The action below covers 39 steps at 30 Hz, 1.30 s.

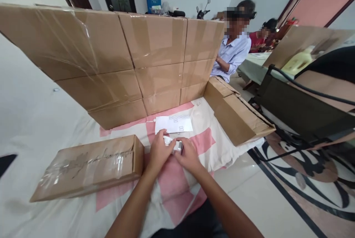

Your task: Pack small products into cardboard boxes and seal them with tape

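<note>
Both hands meet over the cloth, closed on a small white device [178, 146] with a grey, dark-slotted end; its exact kind cannot be made out. My left hand [159, 151] grips the white end, thumb reaching across toward the middle. Fingers of my right hand [189, 153] close round the grey end. Just beyond the hands lies a white sheet of paper [163, 124] printed with small outlined shapes. Beneath everything is a white and pink cloth [174, 182].
Stacked taped cartons [158, 46] form a wall in front. A long carton [91, 167] lies at left, an open-sided carton [230, 116] at right. Farther right stands a folding chair [305, 101]. A person in a light shirt [231, 55] sits behind the cartons, another person beyond.
</note>
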{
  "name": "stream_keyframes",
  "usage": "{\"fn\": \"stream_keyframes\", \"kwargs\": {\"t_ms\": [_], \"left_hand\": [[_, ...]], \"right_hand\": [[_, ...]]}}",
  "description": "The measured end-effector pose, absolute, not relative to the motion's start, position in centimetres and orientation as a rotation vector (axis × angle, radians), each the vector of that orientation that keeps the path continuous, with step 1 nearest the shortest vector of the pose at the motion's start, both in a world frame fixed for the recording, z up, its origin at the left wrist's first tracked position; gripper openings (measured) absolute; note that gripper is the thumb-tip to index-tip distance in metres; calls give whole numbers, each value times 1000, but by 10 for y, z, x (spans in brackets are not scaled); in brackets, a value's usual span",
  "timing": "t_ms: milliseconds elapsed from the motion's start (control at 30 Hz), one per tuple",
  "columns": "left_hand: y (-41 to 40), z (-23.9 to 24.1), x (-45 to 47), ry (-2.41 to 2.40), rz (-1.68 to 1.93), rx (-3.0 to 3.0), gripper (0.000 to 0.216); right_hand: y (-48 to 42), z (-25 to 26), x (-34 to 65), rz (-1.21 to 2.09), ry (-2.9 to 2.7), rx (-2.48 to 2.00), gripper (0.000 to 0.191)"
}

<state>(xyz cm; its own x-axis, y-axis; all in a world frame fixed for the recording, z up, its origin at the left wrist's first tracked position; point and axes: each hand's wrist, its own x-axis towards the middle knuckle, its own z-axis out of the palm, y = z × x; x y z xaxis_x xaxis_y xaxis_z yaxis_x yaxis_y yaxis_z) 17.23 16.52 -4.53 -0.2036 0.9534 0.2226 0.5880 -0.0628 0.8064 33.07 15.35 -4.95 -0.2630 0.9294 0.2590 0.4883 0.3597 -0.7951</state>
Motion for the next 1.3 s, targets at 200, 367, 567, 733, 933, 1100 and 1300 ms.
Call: {"fn": "stream_keyframes", "kwargs": {"t_ms": [200,367,567,733,933,1100,1300], "left_hand": [[163,-46,159,1555,1039,1617,18],[164,-43,167,1691,1072,1595,16],[162,-41,171,1733,1066,1633,10],[162,-42,170,1735,1081,1663,13],[157,-56,171,1611,1361,1578,24],[156,-60,172,1559,1481,1584,21],[156,-58,167,1484,1477,1430,7]], "right_hand": [[153,-43,324,736,-1934,-1356,44],[153,-45,323,722,-1923,-1367,40],[155,-47,322,733,-1914,-1340,37],[154,-49,323,740,-1904,-1339,36],[154,-51,322,723,-1880,-1333,35],[155,-51,321,707,-1885,-1336,30],[155,-52,323,732,-1882,-1335,32]]}}
